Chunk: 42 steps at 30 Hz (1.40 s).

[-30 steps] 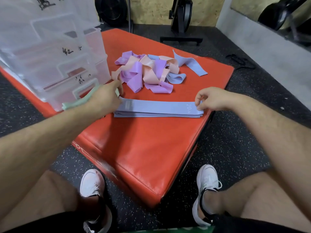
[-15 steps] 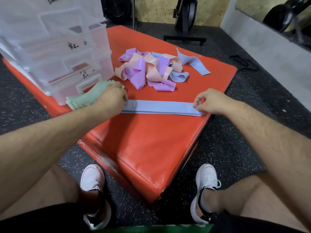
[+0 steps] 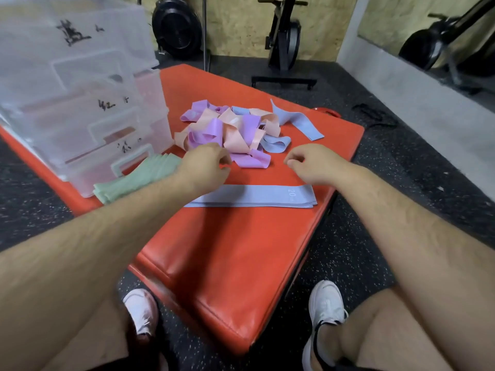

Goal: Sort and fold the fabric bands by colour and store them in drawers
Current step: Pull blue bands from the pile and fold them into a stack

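Lifted off the two ends of the flat stack of periwinkle-blue fabric bands (image 3: 251,195) since half a second ago and carried forward toward the loose pile: left hand (image 3: 206,167) and right hand (image 3: 310,163). Now hovering just beyond that stack, fingers loosely curled, grasping nothing so far as shows. Left fingertips very near a purple loop, with contact impossible to confirm through the blur.

Nearest, on the padded red vinyl surface (image 3: 227,263): the blue stack, laid flat and squared, "20" printed near its right end. Sorted, by the look of it, but not yet folded short or put in a drawer. Left of it, beside the left forearm: fanned stack of mint-green fabric bands (image 3: 139,175), likewise gathered and left outside, right against the lowest drawer front. Farther back: tangled pile of purple, peach and blue fabric bands (image 3: 227,129), unsorted, with one long blue band (image 3: 297,120) trailing off to its right. Midway at best, judged so: two colours gathered, purple and peach still to pull out, more blue to add, then all the storing.

Hard to read: handwritten marks on the clear plastic drawer unit (image 3: 80,103), smeared, with the unit cut off at the left edge. Drawer contents hazy behind the frosted fronts. Left end of the blue stack hidden under the left wrist, and the number of bands in any stack not tellable.
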Tool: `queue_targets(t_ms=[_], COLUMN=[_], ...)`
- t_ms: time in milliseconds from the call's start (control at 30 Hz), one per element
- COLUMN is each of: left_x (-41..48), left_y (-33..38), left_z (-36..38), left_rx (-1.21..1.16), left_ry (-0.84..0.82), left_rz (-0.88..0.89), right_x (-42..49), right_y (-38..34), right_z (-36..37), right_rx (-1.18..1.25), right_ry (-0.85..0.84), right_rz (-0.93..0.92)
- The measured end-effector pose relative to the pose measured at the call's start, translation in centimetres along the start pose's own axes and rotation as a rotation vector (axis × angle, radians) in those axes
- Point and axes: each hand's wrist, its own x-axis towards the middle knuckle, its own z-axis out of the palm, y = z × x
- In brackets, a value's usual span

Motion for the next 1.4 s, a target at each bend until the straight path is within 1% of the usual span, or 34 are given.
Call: queue_targets(t_ms=[200,300,367,433,567,600,667,800,933,1033,1200,1300,1400], left_x=[4.2,5.5,6.3,6.9,7.2,7.1,7.1,6.7,6.1,5.7,4.8,4.6,4.4], left_y=[3.6,5.1,5.4,5.2,4.9,4.8,4.8,5.2,5.6,5.8,5.8,5.7,5.8], left_z=[2.8,3.6,4.3,4.9,5.2,5.0,4.5,3.4,2.4,1.7,1.1,1.1,1.0], left_rx=[-0.012,-0.031,-0.025,-0.042,-0.037,-0.033,-0.055,-0.099,-0.099,-0.138,-0.225,-0.227,-0.262], left_ry=[-0.061,-0.112,-0.105,-0.072,-0.067,-0.074,-0.082,-0.092,-0.065,-0.016,0.061,0.056,0.035], left_rz=[0.027,0.040,0.055,0.058,0.052,0.049,0.038,0.030,0.056,0.067,0.078,0.084,0.049], right_x=[4.8,6.8,7.8,8.6,9.7,9.9,9.7,8.6,6.8,5.3,3.2,2.2,1.9], right_y=[1.1,1.6,1.6,1.4,1.9,2.0,1.9,1.1,0.0,-0.8,-2.1,-2.8,-3.0], right_z=[1.9,3.5,4.4,5.0,5.1,5.0,4.2,1.8,-0.9,-2.7,-4.9,-5.4,-5.2], right_rx=[-0.003,-0.062,-0.126,-0.159,-0.114,-0.086,-0.021,0.175,0.266,0.324,0.444,0.546,0.675], right_ry=[-0.015,-0.071,-0.107,-0.102,-0.070,-0.042,0.071,0.355,0.496,0.544,0.634,0.611,0.563], right_rz=[0.005,0.088,0.136,0.173,0.216,0.214,0.165,-0.055,-0.210,-0.253,-0.262,-0.227,-0.205])
